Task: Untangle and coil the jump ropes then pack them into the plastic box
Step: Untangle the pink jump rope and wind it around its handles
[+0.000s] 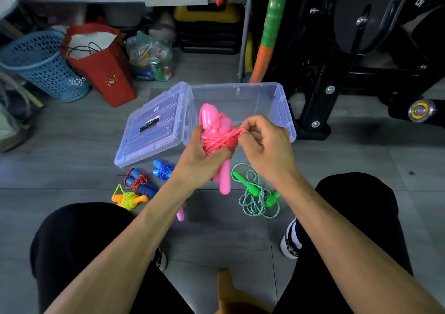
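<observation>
My left hand (199, 159) grips a pink jump rope (216, 138) by its two handles, with the pink cord wound round them. My right hand (262, 143) pinches the end of that cord beside the bundle. Behind the hands stands the clear plastic box (277, 106), open, with its lid (154, 126) lying to its left. On the floor lie a loose green rope (255, 193), a coiled blue rope (162, 170), a blue-handled rope with red cord (140, 181) and an orange-handled rope with yellow cord (127, 199). A pink handle (180, 214) shows under my left forearm.
A blue mesh basket (41, 66), a red paper bag (101, 63) and a plastic bag of items (151, 58) stand at the back left. A black exercise machine (361, 49) fills the right. My knees and shoes (291, 241) frame the grey tiled floor.
</observation>
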The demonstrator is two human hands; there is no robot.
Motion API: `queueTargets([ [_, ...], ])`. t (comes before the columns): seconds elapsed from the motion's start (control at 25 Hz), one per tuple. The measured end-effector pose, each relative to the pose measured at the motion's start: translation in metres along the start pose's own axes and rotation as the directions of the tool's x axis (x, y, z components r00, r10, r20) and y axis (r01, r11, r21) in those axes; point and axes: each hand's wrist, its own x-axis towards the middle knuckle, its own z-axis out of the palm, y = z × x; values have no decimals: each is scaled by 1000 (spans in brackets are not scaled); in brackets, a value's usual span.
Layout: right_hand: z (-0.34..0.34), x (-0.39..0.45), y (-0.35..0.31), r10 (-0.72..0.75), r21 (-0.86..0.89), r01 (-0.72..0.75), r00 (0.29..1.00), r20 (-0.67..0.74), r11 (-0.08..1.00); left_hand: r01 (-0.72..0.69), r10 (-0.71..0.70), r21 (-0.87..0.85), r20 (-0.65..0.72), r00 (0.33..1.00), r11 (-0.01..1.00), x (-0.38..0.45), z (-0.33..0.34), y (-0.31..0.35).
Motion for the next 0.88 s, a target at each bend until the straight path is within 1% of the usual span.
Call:
queueTargets([
  [0.04,0,2,1,45,62,-46,999,18,997,-15,14,-17,-34,999,1000,1,-1,0],
  [0.08,0,4,0,107,173,-114,993,48,978,-40,36,-52,-72,997,998,3,-1,0],
  [0.12,-1,6,1,157,287,-175,984,87,942,-55,44,-101,-104,994,993,2,-2,2],
  [0.16,-2,8,1,187,348,-221,974,130,911,-53,34,-152,-125,992,987,2,-2,2],
  [0.2,-3,7,0,188,328,-237,967,175,914,-36,10,-195,-132,991,980,3,-2,1],
  [0.24,-4,8,0,167,207,-214,961,221,955,-16,-15,-226,-133,991,974,2,-2,1],
  [0.28,-4,8,1,132,33,-145,955,266,989,-7,-24,-233,-128,992,972,2,-1,-1],
  [0.32,-4,8,1,88,-113,-56,948,304,992,-19,-6,-204,-121,993,979,1,0,-5],
  [0.36,-3,8,3,49,-184,12,945,324,983,-50,35,-131,-113,993,990,2,0,-8],
  [0.4,-4,8,3,30,-173,30,944,330,984,-88,85,-30,-92,992,996,2,0,-10],
  [0.44,-5,9,4,39,-110,-1,939,342,994,-108,114,88,-69,991,990,4,-1,-12],
  [0.48,-7,9,3,56,-29,-49,928,368,998,-93,108,219,-58,992,971,6,-2,-15],
  [0.56,-7,8,1,92,86,-139,905,415,987,17,39,458,-113,993,889,11,-3,-18],
  [0.6,-6,6,-1,106,106,-165,901,420,981,64,16,519,-147,989,852,14,-4,-20],
  [0.68,1,2,-5,112,107,-166,914,389,980,115,-25,533,-172,985,838,22,-5,-26],
  [0.76,7,-4,-9,58,68,-87,935,349,994,125,-40,526,-171,984,841,31,-6,-33],
  [0.88,10,-10,-8,-23,49,7,941,337,999,117,-47,513,-148,988,851,43,-5,-39],
])
